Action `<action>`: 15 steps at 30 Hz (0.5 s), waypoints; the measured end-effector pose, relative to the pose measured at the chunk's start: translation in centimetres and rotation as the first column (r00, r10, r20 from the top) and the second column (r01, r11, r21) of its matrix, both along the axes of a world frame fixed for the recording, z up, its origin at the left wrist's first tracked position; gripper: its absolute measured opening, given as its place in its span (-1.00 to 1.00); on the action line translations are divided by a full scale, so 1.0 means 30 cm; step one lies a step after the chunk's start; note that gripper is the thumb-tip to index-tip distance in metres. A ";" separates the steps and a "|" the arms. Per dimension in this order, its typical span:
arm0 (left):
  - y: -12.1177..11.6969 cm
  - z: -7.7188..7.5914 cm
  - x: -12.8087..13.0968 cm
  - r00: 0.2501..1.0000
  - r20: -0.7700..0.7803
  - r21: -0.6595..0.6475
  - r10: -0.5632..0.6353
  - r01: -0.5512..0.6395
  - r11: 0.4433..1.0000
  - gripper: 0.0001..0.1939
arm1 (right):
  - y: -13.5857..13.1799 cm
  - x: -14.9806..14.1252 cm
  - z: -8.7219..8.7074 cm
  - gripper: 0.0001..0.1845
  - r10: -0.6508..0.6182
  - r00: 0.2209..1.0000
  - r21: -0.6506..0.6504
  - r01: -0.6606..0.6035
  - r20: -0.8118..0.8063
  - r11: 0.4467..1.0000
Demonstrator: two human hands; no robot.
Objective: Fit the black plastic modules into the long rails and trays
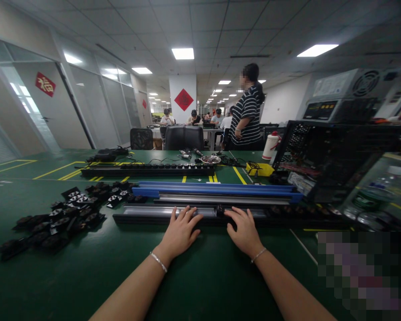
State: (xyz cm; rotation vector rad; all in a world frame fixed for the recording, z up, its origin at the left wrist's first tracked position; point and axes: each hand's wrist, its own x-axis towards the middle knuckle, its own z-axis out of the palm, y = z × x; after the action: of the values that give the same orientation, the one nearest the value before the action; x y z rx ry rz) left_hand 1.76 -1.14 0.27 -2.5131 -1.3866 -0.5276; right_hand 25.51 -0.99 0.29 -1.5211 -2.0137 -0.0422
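Resting on the long black tray [137,219], your left hand [179,234] has its fingers spread; your right hand [244,232], fingers also apart, is just beside a small black part [219,210], contact unclear. The tray runs across the table [96,276], a blue rail [214,189] lying toward the far edge, black parts [58,223] heaped toward the left edge.

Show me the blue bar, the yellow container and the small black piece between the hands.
Blue bar [217,189], head view: middle of its length.
Yellow container [265,170], head view: outer wall.
Small black piece [219,210], head view: centre.
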 end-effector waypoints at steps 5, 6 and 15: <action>-0.012 -0.011 0.046 0.999 -0.026 -0.001 -0.023 0.023 1.000 -0.47 | 0.002 -0.005 -0.006 -0.60 0.009 1.000 -0.004 -0.009 0.014 1.000; -0.015 -0.013 0.055 0.999 -0.029 0.007 -0.019 0.019 1.000 -0.46 | 0.002 -0.006 -0.007 -0.60 0.008 1.000 -0.003 -0.008 0.015 1.000; -0.030 -0.011 0.123 0.998 -0.052 0.032 0.025 -0.023 0.999 -0.42 | 0.001 -0.015 -0.006 -0.46 0.034 0.999 -0.051 -0.032 0.038 0.998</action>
State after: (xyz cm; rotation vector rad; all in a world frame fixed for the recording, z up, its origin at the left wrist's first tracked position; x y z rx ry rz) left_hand 5.43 -2.04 -0.06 -2.4643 -1.3766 -0.4721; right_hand 25.05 -0.96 0.10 -1.5281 -2.0846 -0.0073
